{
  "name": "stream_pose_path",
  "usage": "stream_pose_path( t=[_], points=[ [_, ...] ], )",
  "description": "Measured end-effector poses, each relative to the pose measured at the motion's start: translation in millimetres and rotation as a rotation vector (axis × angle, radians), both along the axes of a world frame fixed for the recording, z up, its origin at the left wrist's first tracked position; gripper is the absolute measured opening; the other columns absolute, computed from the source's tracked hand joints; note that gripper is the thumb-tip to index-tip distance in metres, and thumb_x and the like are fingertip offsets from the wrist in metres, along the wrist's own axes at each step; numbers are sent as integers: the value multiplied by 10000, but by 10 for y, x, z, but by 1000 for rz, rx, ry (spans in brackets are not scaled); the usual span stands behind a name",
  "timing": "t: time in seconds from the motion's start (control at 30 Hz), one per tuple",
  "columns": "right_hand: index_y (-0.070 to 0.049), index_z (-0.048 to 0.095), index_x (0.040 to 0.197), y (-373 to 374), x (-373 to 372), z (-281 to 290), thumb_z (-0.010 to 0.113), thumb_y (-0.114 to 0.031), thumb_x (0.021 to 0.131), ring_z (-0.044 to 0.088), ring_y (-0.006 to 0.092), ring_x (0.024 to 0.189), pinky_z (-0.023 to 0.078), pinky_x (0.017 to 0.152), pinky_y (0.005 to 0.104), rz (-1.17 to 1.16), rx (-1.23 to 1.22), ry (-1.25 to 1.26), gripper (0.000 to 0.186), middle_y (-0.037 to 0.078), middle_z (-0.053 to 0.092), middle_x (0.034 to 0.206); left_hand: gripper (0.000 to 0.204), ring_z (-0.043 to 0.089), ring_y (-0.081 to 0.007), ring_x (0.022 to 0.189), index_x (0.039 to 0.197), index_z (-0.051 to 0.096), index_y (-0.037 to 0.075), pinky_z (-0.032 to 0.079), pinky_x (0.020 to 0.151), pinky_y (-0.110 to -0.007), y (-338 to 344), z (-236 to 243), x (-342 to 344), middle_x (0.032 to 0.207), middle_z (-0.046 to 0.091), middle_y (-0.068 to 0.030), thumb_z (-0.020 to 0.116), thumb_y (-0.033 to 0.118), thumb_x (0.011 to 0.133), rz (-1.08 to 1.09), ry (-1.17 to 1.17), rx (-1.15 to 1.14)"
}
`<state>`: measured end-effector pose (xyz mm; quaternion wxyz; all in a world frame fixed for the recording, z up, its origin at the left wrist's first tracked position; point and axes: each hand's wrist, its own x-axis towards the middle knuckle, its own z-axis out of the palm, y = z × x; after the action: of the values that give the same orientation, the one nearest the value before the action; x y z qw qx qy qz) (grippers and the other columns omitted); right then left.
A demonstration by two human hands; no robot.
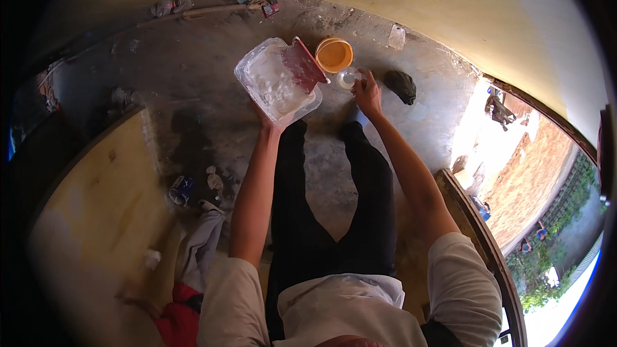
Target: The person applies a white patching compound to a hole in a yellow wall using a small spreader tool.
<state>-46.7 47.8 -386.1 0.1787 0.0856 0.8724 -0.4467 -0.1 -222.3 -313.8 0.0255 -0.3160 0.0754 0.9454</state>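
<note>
My left hand [273, 119] is closed on a clear square plastic tub [249, 77] from below, its fingers mostly hidden by the tub. White paste [277, 85] coats the inside. A dark red, flat-bladed spreader [304, 66] rests in the tub, leaning on its right side. Lower and to the right, my right hand [367, 95] has its fingers closed at the rim of a small clear plastic cup [347, 78]. The cup looks almost colourless. Just beyond it stands an orange-yellow bucket [333, 55], whose contents I cannot make out.
A dark bundled bag [400, 86] lies right of my right hand. Litter and a long stick [199, 11] lie along the far wall. A blue packet [181, 191] and grey cloth [202, 238] lie at left, near red fabric [178, 321]. A bright doorway [508, 148] opens at right.
</note>
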Motion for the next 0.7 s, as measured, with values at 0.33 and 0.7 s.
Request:
stream_pose_path(
  t=[0.33,0.7],
  points=[
    [-116,578,1287,25,-409,-2063,611,-173,936,724,262,728,544,716,400,-53,127,-122,357,130,724,766,726,430,-336,1381,1496,441,190,323,1144,-615,-202,-1462,207,1490,479,-82,498,653,939,-18,49,67],
    [-65,528,1390,122,-548,-2447,619,-175,926,741,177,785,558,729,313,-178,132,-283,485,96,756,917,718,432,-340,1384,1493,454,196,319,1152,-608,-275,-1650,149,1498,481,-78,526,639,932,-5,-78,64]
  ],
)
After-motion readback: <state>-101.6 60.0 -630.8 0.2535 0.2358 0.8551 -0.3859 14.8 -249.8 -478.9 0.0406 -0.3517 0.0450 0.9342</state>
